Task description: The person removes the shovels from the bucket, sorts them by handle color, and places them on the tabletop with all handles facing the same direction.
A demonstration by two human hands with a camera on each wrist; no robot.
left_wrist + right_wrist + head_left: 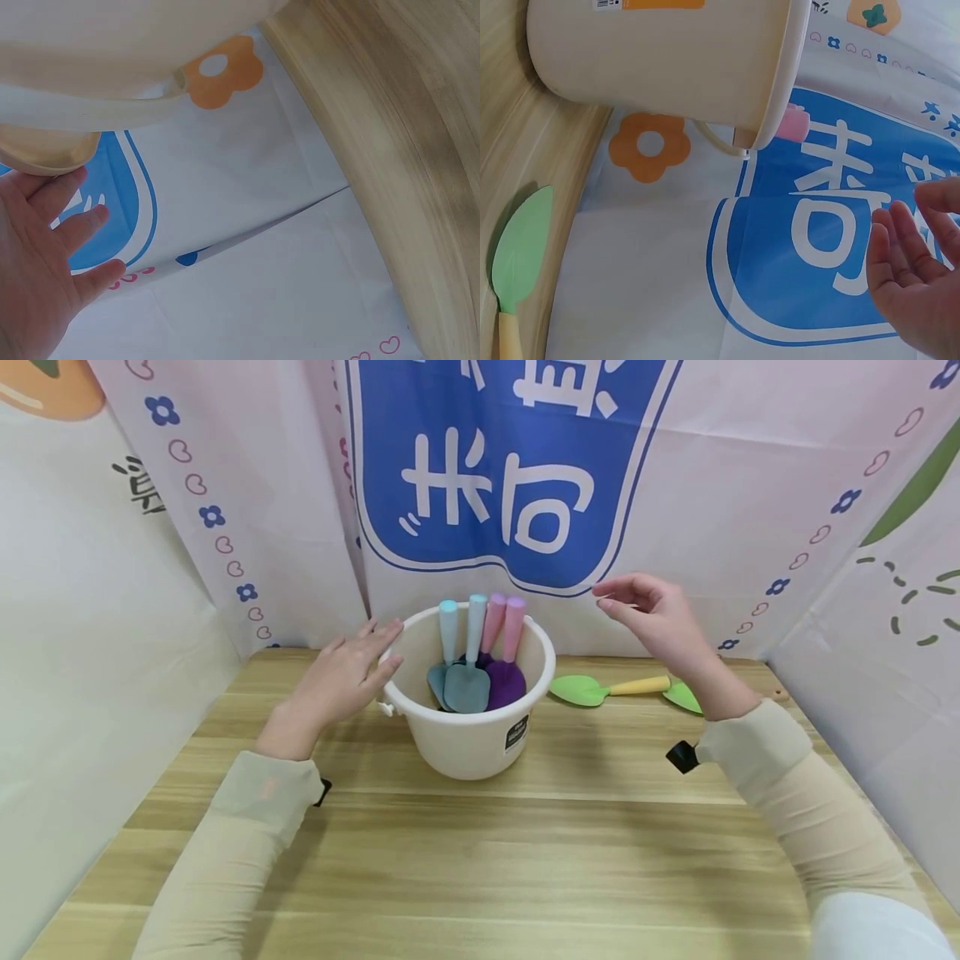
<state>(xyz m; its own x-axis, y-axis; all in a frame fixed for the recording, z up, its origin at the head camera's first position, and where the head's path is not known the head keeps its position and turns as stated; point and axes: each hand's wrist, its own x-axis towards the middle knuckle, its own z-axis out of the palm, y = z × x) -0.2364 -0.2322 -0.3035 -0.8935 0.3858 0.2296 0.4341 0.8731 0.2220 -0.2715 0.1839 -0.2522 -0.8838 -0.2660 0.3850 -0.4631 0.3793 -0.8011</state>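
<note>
A cream bucket (465, 747) stands upright on the wooden table. Inside it, handles up, are two grey-blue toy shovels (468, 687) with light blue grips and two purple ones (507, 685) with pink grips. My left hand (341, 672) rests against the bucket's left rim, fingers spread and fairly straight; the left wrist view has its fingertips at the rim's edge. To the right of the bucket my right hand (656, 614) is raised in the air, fingers loosely bent, holding nothing. Below it lies a green toy shovel (581, 690) with a yellow handle.
Another green shovel (682, 697) lies farther right, partly hidden behind my right wrist. The wooden table (487, 877) ends at the back against a white printed cloth (720, 527) with a blue panel. Similar cloth hangs at both sides. The bucket's handle (718, 141) hangs along its side.
</note>
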